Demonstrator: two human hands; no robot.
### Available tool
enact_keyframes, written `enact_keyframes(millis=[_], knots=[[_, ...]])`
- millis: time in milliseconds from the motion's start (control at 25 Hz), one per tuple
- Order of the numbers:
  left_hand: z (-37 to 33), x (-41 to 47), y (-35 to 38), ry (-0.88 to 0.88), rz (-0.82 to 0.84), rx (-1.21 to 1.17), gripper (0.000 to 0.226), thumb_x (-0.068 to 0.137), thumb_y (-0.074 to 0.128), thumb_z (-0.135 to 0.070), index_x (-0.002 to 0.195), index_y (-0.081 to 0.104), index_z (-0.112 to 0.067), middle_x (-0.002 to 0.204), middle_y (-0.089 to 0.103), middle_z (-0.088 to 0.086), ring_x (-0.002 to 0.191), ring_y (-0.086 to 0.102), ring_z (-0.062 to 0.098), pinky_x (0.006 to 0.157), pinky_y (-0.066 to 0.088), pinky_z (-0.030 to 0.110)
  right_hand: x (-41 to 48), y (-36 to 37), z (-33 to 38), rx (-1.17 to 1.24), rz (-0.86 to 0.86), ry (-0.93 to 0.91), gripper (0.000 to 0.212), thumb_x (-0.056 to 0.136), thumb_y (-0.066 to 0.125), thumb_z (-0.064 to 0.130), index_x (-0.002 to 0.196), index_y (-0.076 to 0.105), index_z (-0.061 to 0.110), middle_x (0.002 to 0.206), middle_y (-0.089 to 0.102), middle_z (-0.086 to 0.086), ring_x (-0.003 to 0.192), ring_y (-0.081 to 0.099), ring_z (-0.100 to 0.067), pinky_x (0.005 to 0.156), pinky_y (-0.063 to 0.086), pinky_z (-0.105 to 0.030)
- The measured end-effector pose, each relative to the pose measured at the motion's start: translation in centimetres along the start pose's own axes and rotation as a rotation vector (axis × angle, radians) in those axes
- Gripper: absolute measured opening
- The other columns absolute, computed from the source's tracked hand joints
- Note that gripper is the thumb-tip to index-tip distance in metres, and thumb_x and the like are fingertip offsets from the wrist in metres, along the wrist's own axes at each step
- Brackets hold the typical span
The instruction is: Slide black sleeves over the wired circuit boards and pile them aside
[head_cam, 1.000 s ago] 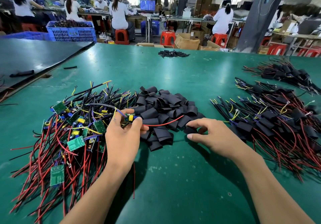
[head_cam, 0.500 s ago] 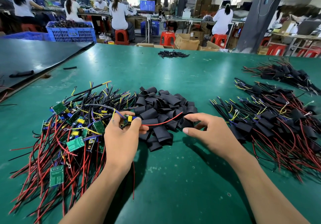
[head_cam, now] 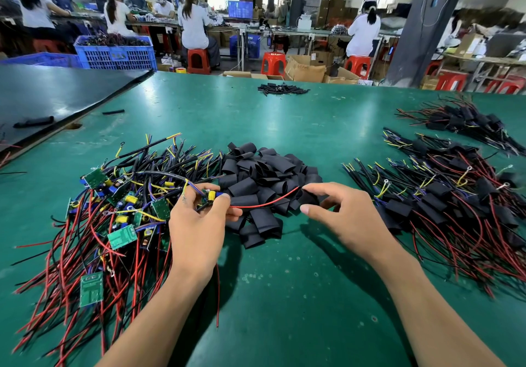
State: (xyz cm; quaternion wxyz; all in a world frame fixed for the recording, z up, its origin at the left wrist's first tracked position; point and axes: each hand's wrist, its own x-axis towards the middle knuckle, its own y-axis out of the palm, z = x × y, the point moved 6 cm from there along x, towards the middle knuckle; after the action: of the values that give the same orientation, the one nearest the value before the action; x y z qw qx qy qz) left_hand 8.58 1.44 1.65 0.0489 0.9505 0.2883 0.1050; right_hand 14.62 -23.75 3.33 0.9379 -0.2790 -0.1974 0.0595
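My left hand pinches a small wired circuit board with yellow and blue parts, just right of the heap of bare wired boards. A red wire runs from that board across the heap of loose black sleeves toward my right hand. With thumb and fingers the right hand pinches one black sleeve at the heap's right edge. Sleeved boards lie piled at the right.
A second pile of sleeved boards lies at the far right, and a small clump of black sleeves near the green table's far edge. A dark table adjoins on the left. People sit at benches beyond, with blue crates.
My right hand has lifted slightly and moved right along the heap's edge, now pinching a black sleeve. The left hand keeps hold of the board, almost unmoved.
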Motion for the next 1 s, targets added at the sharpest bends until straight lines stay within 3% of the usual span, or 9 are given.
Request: enact_keyframes(millis=[240,440,600,720,880,1000], knots=[[0.0,0.0,0.0,0.001,0.011,0.014,0.012,0.087,0.061,0.000,0.096,0.061,-0.008,0.059,0.069,-0.003,0.062,0.073,0.023,0.067,0.062,0.034,0.0,-0.1,0.5,0.032,-0.018,-0.027,0.033,0.079,0.082,0.025,0.101,0.069,0.045,0.100,0.068,0.030,0.082,0.063,-0.003,0.069,0.045,-0.010],[0.1,0.0,0.0,0.013,0.015,0.020,0.012,0.086,0.061,0.000,0.094,0.061,-0.010,0.060,0.069,-0.006,0.063,0.073,0.024,0.069,0.060,0.036,0.1,-0.2,0.5,-0.028,-0.007,-0.074,0.034,0.079,0.082,0.022,0.107,0.072,0.038,0.101,0.066,0.030,0.084,0.062,-0.001,0.072,0.040,-0.005],[0.3,0.0,0.2,0.010,0.028,-0.006,0.013,0.086,0.062,0.001,0.093,0.061,-0.011,0.061,0.068,-0.003,0.061,0.072,0.026,0.063,0.059,0.034,0.2,0.6,0.8,-0.105,0.069,-0.117,0.035,0.079,0.082,0.020,0.112,0.074,0.026,0.099,0.068,0.014,0.084,0.061,-0.003,0.071,0.038,-0.005],[0.2,-0.1,0.3,-0.002,0.043,-0.064,0.013,0.088,0.064,0.001,0.093,0.062,-0.010,0.066,0.068,0.004,0.064,0.073,0.028,0.059,0.058,0.029,0.1,1.5,0.9,-0.181,0.150,-0.135,0.037,0.080,0.080,0.026,0.115,0.073,0.026,0.101,0.066,0.017,0.085,0.059,0.002,0.074,0.036,-0.005],[0.0,-0.4,1.0,-0.074,0.111,-0.220,0.008,0.092,0.064,-0.002,0.098,0.061,-0.007,0.079,0.066,0.014,0.069,0.073,0.033,0.066,0.060,0.032,-0.1,2.3,1.3,-0.216,0.189,-0.134,0.037,0.081,0.078,0.034,0.117,0.073,0.027,0.099,0.066,0.020,0.089,0.060,0.001,0.087,0.047,-0.026],[0.1,-0.8,1.7,-0.209,0.177,-0.421,0.005,0.097,0.057,-0.006,0.098,0.061,-0.007,0.080,0.064,0.016,0.070,0.073,0.034,0.064,0.059,0.032,-0.4,2.9,2.3,-0.411,0.133,-0.226,0.040,0.080,0.068,0.052,0.116,0.072,0.034,0.106,0.070,0.017,0.110,0.056,-0.006,0.106,0.030,-0.033]])
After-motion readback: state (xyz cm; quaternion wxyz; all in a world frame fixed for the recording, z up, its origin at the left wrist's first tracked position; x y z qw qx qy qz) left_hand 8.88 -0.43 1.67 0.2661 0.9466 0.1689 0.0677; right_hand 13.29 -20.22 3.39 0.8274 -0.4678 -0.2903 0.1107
